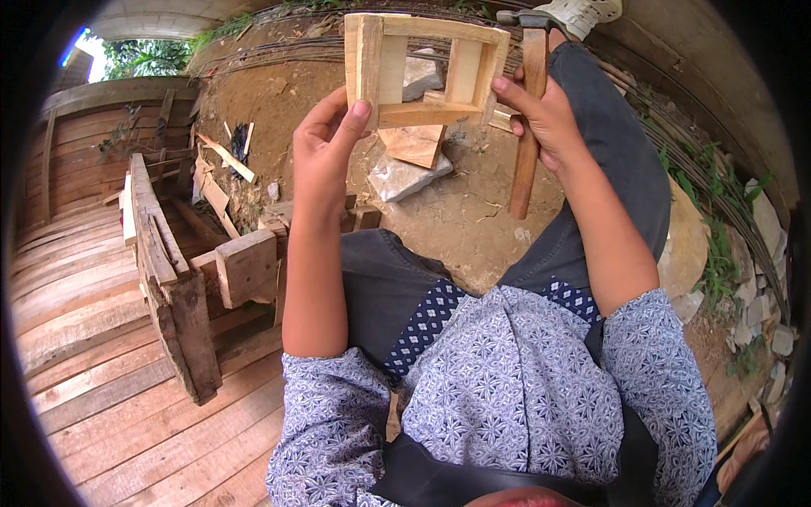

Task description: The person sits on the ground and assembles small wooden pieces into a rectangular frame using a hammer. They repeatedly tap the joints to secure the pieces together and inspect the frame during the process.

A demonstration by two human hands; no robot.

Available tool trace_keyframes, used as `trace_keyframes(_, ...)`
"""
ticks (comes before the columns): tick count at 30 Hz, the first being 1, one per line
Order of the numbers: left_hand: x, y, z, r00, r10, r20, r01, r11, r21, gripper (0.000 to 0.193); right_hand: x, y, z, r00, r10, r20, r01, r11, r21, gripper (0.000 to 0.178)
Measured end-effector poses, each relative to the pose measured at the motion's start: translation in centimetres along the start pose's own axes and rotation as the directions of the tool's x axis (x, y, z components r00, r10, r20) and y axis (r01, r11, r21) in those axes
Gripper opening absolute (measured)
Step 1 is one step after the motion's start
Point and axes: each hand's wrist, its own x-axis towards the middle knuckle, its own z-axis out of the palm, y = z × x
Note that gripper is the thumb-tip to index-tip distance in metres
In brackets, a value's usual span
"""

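Both hands hold up a small rectangular wooden frame (369,63) with slats across its back and gaps between them. My left hand (325,131) grips its left lower corner, thumb on the near face. At the right side, my right hand (549,118) steadies the frame with its thumb and also keeps hold of a hammer (525,169). The hammer's wooden handle points down toward me, and its metal head is at the far end. Below the frame, a wood block (411,145) lies on a pale stone (405,177) on the ground.
A rough wooden bench (182,329) stands at my left beside a plank floor (101,380). Wood offcuts (226,159) lie on the bare soil. Long metal rods (287,51) run along the far side, and stones (752,313) with weeds lie at right.
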Motion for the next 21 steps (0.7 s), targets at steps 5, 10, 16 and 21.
trace_keyframes(5,-0.2,-0.2,0.4,0.992,-0.028,0.122,0.056,0.971,-0.232,0.055,0.1,0.8,-0.1,0.999,0.037,0.019,-0.038,0.999,0.027,0.056)
trace_keyframes(10,-0.8,0.7,1.3,0.942,-0.052,0.331,0.235,0.807,-0.542,0.075,-0.2,1.0,0.1,0.998,0.054,0.042,-0.055,0.998,0.038,0.055)
trace_keyframes(16,-0.5,-1.7,0.4,0.876,0.050,0.480,0.320,0.684,-0.655,0.082,-1.1,1.2,0.9,0.978,0.130,0.164,-0.139,0.989,0.045,0.049)
trace_keyframes(21,-1.4,-1.2,1.9,0.937,0.021,0.349,0.257,0.636,-0.728,0.075,-1.7,2.6,1.4,0.974,0.169,0.151,-0.168,0.986,-0.018,0.036)
